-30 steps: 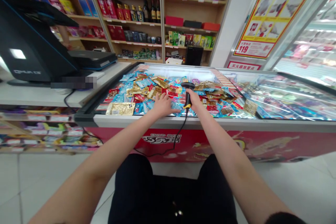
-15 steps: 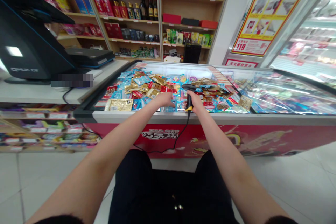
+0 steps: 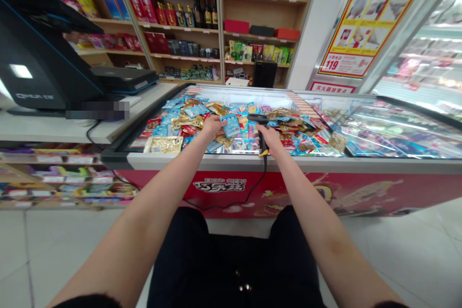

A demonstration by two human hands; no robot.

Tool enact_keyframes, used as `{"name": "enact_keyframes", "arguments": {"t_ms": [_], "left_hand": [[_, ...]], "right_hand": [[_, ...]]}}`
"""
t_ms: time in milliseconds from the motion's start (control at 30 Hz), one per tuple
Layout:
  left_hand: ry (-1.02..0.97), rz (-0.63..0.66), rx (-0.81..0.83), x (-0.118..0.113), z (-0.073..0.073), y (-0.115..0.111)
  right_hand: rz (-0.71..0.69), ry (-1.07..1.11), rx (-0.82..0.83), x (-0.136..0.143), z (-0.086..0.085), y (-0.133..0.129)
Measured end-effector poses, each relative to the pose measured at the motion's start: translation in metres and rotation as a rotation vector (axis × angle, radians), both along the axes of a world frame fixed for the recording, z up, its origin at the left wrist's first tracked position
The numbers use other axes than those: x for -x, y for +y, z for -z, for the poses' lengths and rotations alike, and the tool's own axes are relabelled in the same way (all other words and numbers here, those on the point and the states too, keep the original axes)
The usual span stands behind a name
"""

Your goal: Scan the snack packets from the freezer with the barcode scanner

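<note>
My left hand (image 3: 212,126) is closed on the edge of a blue snack packet (image 3: 231,125), lifted above the pile. Fingers of my right hand (image 3: 269,135) wrap round the handle of a black and yellow barcode scanner (image 3: 263,140). The scanner's head points left, towards the blue packet, and its cable hangs down over the front. Many gold, red and blue snack packets (image 3: 195,121) lie heaped on the glass top of a chest freezer (image 3: 173,161) beneath both hands. A gold packet (image 3: 164,144) lies flat near the front left edge.
On the left, a dark checkout machine (image 3: 43,67) stands on a white counter (image 3: 21,130). The scanner cable (image 3: 216,208) loops across the freezer's red front. Behind are shelves (image 3: 180,29) of boxes and bottles. A glass-fronted cooler (image 3: 429,57) stands at right.
My left hand has risen and drawn left, and now holds up a blue packet. The scanner has shifted slightly right, its cable swinging with it.
</note>
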State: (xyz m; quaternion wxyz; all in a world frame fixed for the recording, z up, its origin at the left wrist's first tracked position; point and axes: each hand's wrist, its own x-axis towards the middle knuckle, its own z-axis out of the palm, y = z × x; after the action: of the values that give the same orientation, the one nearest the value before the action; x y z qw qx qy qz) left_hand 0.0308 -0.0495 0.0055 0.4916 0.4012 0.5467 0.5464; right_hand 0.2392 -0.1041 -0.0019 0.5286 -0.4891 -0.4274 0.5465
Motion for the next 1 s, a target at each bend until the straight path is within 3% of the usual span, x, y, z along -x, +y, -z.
{"name": "enact_keyframes", "arguments": {"t_ms": [167, 367, 600, 1000], "left_hand": [[-0.008, -0.053, -0.090, 0.000, 0.001, 0.013], [0.047, -0.092, -0.123, -0.004, -0.010, 0.023], [0.078, -0.111, -0.153, -0.002, -0.010, 0.036], [0.141, -0.123, -0.130, 0.000, -0.014, 0.036]], "right_hand": [[-0.071, -0.182, -0.034, 0.002, -0.011, -0.009], [-0.105, -0.312, -0.077, 0.003, -0.023, -0.019], [-0.126, -0.383, -0.062, -0.002, -0.031, -0.025], [-0.143, -0.396, -0.049, 0.001, -0.035, -0.024]]}}
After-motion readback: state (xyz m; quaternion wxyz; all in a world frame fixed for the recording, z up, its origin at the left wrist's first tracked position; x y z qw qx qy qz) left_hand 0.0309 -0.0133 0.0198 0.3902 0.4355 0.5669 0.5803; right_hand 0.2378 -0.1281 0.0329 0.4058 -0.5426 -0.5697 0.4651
